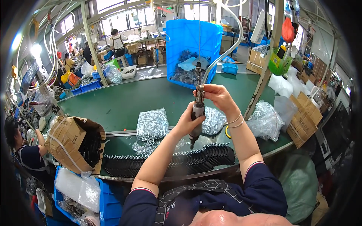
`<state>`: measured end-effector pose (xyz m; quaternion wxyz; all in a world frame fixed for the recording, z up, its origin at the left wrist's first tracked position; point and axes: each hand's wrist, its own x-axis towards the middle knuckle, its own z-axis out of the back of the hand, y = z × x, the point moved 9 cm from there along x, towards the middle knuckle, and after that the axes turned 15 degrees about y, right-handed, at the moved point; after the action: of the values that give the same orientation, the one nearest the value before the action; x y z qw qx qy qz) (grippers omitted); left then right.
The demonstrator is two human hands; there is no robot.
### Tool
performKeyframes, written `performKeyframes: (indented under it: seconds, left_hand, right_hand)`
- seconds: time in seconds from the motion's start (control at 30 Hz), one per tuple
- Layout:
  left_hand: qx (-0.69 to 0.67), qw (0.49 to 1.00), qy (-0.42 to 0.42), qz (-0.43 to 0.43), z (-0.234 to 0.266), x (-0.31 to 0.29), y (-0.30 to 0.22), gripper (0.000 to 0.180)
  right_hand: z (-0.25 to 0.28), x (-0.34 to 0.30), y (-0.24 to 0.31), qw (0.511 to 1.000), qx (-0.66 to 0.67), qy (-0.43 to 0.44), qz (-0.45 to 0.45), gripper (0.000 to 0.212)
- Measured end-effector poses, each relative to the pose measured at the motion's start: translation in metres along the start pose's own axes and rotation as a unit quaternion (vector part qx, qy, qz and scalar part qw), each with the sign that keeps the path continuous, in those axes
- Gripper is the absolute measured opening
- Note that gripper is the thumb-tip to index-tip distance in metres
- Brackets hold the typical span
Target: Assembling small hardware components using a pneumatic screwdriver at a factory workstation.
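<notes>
A grey, pen-shaped air screwdriver point(197, 111) hangs upright on a cord, with a pale air hose joined at its top. My left hand point(184, 122) wraps round its body. My right hand point(220, 98) pinches the metal fitting at its top end with thumb and fingers. The tip points down over a long row of black parts point(128, 166) with shiny screws or nuts along their upper edge. Beyond the row lie loose small metal pieces point(145, 147), a clear bag of bolts point(152, 124) and a second clear bag of metal pieces point(213, 121).
At left stands an open cardboard box point(73, 145) of black parts, above a blue crate point(107, 203). A tall blue bin point(171, 45) stands on the green belt point(113, 103). A metal post point(258, 92) rises at right. A co-worker point(28, 158) is at far left.
</notes>
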<state>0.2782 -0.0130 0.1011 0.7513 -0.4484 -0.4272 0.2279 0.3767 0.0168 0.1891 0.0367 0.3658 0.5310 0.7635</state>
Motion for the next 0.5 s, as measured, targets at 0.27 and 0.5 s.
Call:
performKeyframes:
  seconds: [0.27, 0.5]
  left_hand:
    - [-0.021, 0.997, 0.037, 0.071, -0.007, -0.008, -0.003, 0.054]
    - [-0.083, 0.994, 0.047, 0.055, -0.012, -0.016, -0.015, 0.048]
  right_hand:
    - [-0.023, -0.004, 0.023, 0.996, -0.073, 0.027, -0.036, 0.031]
    - [-0.028, -0.012, 0.025, 1.0, -0.023, -0.009, 0.01, 0.029]
